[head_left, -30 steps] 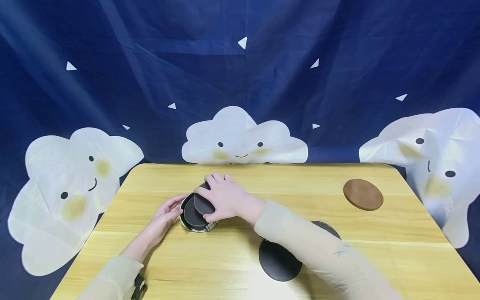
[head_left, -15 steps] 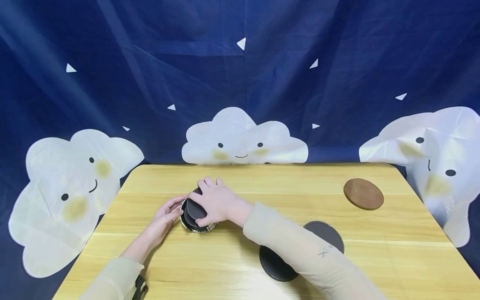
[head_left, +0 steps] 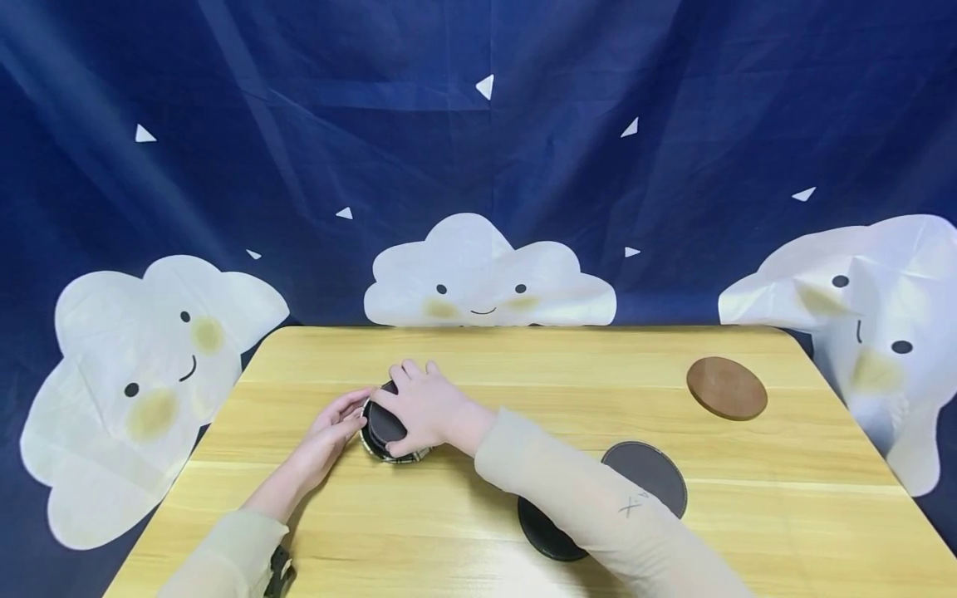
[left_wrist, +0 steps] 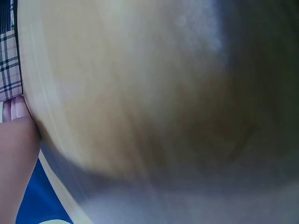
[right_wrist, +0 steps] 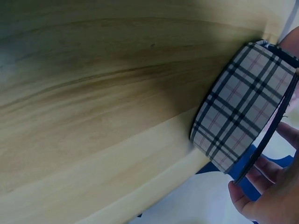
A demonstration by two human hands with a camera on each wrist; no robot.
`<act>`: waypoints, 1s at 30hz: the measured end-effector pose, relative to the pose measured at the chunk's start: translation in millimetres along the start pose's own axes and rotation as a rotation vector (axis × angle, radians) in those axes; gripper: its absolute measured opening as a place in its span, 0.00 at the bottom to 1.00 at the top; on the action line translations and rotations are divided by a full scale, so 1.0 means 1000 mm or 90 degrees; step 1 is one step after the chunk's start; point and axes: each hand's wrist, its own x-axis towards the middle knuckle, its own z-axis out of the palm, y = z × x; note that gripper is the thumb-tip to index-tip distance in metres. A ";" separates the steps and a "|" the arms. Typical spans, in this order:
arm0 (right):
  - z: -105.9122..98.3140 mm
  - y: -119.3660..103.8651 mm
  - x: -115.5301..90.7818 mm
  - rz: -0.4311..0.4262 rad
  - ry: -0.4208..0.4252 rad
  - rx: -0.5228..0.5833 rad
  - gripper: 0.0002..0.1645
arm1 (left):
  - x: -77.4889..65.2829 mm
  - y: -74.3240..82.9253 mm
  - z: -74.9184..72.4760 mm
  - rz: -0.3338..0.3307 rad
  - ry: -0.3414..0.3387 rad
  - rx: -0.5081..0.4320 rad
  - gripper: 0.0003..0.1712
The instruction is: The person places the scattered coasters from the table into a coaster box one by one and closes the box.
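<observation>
A round holder with a plaid outer wall (right_wrist: 243,107) stands on the left part of the table. My left hand (head_left: 325,436) holds it from the left, thumb at the rim and fingers along the far side. In the left wrist view, only a corner of the plaid wall (left_wrist: 9,65) shows beside the fingers. My right hand (head_left: 429,409) grips a round black coaster (head_left: 386,425) by its edge, fingers spread. This coaster overlaps the holder's opening in the head view; in the right wrist view its thin dark edge (right_wrist: 266,138) slants at the rim.
Two more round black items lie right of centre: one (head_left: 549,533) partly under my right sleeve in view, the other (head_left: 652,473) just behind it. A brown round coaster (head_left: 727,388) lies at the far right. The wooden table (head_left: 568,365) ends at a blue cloud-printed curtain (head_left: 419,124).
My right hand has moved slightly left and down, bringing the black coaster further over the holder. The left hand and holder have stayed in place.
</observation>
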 end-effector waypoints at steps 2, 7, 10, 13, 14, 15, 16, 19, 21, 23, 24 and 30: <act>0.001 -0.002 0.001 -0.002 0.000 0.001 0.50 | 0.000 -0.001 -0.001 0.001 -0.002 0.001 0.32; 0.000 -0.005 0.001 0.003 0.004 0.004 0.49 | 0.000 -0.003 -0.002 -0.002 -0.002 -0.002 0.31; 0.000 -0.006 0.002 0.009 0.007 0.006 0.48 | 0.000 -0.003 -0.002 -0.002 -0.003 -0.002 0.31; 0.002 -0.007 0.004 0.011 0.005 0.005 0.48 | 0.000 -0.002 -0.001 0.002 -0.005 0.000 0.33; 0.003 -0.008 0.004 0.010 0.003 0.005 0.48 | 0.000 -0.001 -0.001 0.002 -0.005 0.000 0.34; 0.004 -0.008 0.005 0.011 0.002 0.005 0.48 | 0.000 -0.001 -0.001 0.002 -0.006 0.000 0.34; 0.004 -0.009 0.005 0.011 0.002 0.004 0.48 | 0.001 -0.001 -0.001 0.001 -0.005 0.001 0.34; 0.006 -0.010 0.005 0.011 -0.001 0.000 0.49 | 0.001 0.000 -0.001 -0.003 -0.003 0.002 0.35; 0.007 -0.010 0.005 0.012 0.001 -0.004 0.49 | 0.001 0.000 -0.001 -0.004 -0.001 0.002 0.34; 0.008 -0.011 0.004 0.011 0.000 -0.009 0.51 | 0.001 -0.001 -0.001 -0.003 -0.002 0.001 0.35; 0.008 -0.011 0.004 0.011 0.000 -0.012 0.51 | 0.002 -0.001 -0.001 -0.001 -0.002 0.001 0.35; 0.008 -0.014 0.000 0.014 0.001 -0.023 0.50 | 0.002 -0.002 -0.001 -0.003 0.001 0.003 0.35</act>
